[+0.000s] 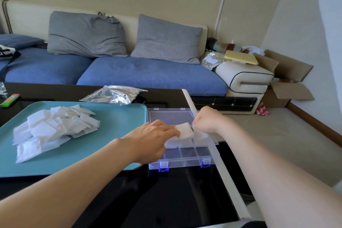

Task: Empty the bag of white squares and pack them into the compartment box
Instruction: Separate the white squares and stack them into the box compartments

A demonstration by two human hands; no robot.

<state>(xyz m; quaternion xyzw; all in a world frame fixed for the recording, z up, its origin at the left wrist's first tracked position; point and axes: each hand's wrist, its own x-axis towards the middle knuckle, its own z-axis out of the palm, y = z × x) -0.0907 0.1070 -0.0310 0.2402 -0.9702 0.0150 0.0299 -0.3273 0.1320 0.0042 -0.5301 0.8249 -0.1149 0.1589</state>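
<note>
At center frame, the compartment box (185,155) sits on the table (185,200), just right of the tray (120,116), which holds squares (53,129) at left. The bag (114,95) lies behind the tray, with the sofa (148,74) beyond.

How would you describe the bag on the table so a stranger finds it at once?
Start at the dark table before the blue sofa. Beyond the far edge of the teal tray lies the bag: crumpled silver foil, shiny, unlike the matte white squares on the tray.

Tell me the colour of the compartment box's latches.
Blue latches on the clear compartment box; head view shows them.
</note>
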